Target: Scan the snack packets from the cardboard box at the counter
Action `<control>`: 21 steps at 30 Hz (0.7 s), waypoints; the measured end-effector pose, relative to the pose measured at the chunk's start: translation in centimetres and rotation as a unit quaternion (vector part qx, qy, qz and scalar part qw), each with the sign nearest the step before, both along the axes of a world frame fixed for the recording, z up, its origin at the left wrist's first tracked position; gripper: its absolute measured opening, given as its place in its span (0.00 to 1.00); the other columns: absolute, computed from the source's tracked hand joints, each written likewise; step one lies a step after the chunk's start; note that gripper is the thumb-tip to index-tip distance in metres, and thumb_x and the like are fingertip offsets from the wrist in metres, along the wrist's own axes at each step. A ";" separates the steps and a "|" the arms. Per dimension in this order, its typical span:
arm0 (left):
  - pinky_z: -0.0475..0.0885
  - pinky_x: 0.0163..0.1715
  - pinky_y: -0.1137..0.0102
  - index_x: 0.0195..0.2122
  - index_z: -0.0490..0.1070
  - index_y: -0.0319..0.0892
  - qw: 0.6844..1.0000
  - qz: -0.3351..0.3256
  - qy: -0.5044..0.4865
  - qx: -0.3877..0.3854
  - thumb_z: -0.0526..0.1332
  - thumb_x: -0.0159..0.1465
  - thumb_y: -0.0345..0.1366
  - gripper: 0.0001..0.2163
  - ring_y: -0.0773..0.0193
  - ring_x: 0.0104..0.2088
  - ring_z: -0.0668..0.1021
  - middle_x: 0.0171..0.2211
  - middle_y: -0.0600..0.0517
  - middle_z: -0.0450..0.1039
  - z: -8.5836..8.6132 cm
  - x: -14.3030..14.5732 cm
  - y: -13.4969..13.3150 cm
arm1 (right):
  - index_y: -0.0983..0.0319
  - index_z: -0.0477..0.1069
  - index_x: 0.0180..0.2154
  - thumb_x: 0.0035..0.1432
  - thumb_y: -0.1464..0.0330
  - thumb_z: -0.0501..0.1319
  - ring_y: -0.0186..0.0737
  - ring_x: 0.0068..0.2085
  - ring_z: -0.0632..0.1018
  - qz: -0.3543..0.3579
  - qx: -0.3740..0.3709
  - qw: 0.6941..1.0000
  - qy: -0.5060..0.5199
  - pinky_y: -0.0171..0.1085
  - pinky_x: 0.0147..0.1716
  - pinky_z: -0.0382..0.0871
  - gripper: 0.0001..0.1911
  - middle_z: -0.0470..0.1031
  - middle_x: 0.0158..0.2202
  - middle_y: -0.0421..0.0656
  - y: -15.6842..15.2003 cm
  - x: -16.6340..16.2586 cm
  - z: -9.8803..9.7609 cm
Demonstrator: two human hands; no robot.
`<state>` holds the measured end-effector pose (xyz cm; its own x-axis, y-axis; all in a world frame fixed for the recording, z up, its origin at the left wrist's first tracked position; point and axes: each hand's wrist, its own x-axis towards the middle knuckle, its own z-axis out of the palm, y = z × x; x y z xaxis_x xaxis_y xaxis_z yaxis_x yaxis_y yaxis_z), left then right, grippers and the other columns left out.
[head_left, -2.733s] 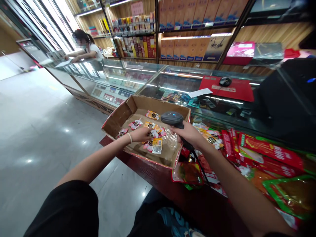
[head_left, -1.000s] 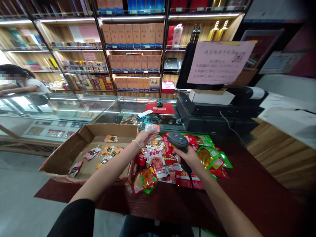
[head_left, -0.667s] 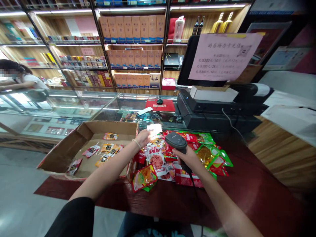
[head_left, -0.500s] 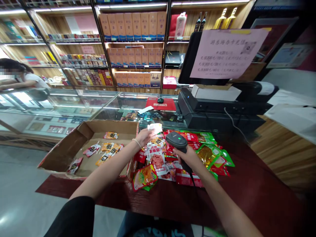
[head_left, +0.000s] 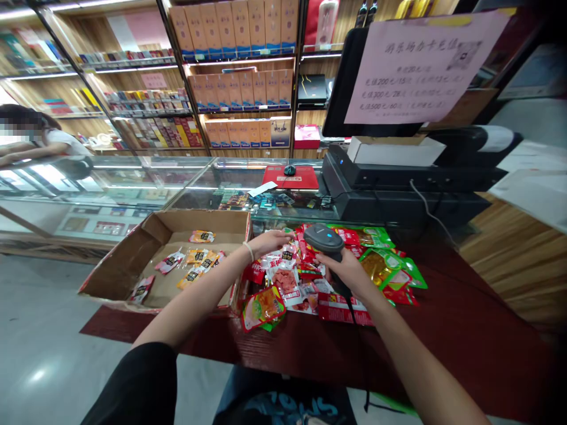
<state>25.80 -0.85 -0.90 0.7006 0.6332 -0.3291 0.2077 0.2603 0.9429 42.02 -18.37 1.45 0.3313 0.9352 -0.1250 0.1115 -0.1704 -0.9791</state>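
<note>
My right hand (head_left: pixel 348 268) is wrapped around the handle of a black barcode scanner (head_left: pixel 324 237), its head over the heap of snack packets and its cord hanging down. My left hand (head_left: pixel 271 242) is at the left side of the heap, fingers pinched at a small white-and-red snack packet (head_left: pixel 287 254); the fingertips are partly hidden. Below lies a bigger white packet with a meat picture (head_left: pixel 286 280). A red-edged packet (head_left: pixel 264 308) lies at the front, and green-edged packets (head_left: pixel 380 268) lie to the right. Left of the heap is a cardboard box (head_left: pixel 162 302) with several small orange and red packets (head_left: pixel 201 258).
The dark red table (head_left: pixel 447 330) bears the box and heap. Behind it are a glass counter (head_left: pixel 190 192), a mouse (head_left: pixel 289 170) on a red pad, and a monitor with a pink sign (head_left: pixel 411 77). A person (head_left: pixel 57 141) leans on the counter at the left.
My left hand has lowered onto the heap with the small packet, whose coloured, black-labelled side now shows. The scanner has shifted slightly right in view, and its light went from green to blue.
</note>
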 end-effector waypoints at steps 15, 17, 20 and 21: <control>0.72 0.41 0.69 0.42 0.75 0.38 0.962 0.247 -0.031 0.112 0.71 0.52 0.38 0.17 0.64 0.39 0.78 0.40 0.46 0.77 4.1 -20.7 4.9 | 0.60 0.67 0.28 0.50 0.56 0.67 0.35 0.13 0.68 0.161 0.006 0.986 -0.051 0.33 0.14 0.60 0.16 0.68 0.12 0.37 7.6 -9.1 2.3; 0.72 0.41 0.69 0.41 0.75 0.38 0.954 0.272 -0.003 0.125 0.71 0.51 0.39 0.18 0.64 0.39 0.78 0.40 0.46 0.77 3.7 -24.2 4.8 | 0.60 0.67 0.28 0.51 0.58 0.67 0.35 0.13 0.67 0.194 0.008 0.980 -0.048 0.33 0.13 0.60 0.14 0.67 0.12 0.37 9.0 -11.2 2.4; 0.71 0.39 0.71 0.40 0.75 0.39 0.939 0.304 0.043 0.156 0.71 0.50 0.39 0.17 0.66 0.36 0.77 0.37 0.49 0.76 3.0 -28.7 4.7 | 0.59 0.67 0.29 0.51 0.59 0.67 0.36 0.12 0.67 0.252 -0.005 0.967 -0.035 0.34 0.12 0.59 0.13 0.67 0.11 0.37 11.0 -14.1 2.2; 0.71 0.38 0.71 0.40 0.74 0.39 0.933 0.314 0.059 0.168 0.71 0.50 0.39 0.17 0.67 0.34 0.77 0.36 0.49 0.76 2.7 -30.0 4.7 | 0.59 0.67 0.29 0.50 0.60 0.67 0.36 0.12 0.68 0.265 -0.012 0.964 -0.032 0.34 0.12 0.59 0.13 0.67 0.11 0.37 11.5 -15.0 2.1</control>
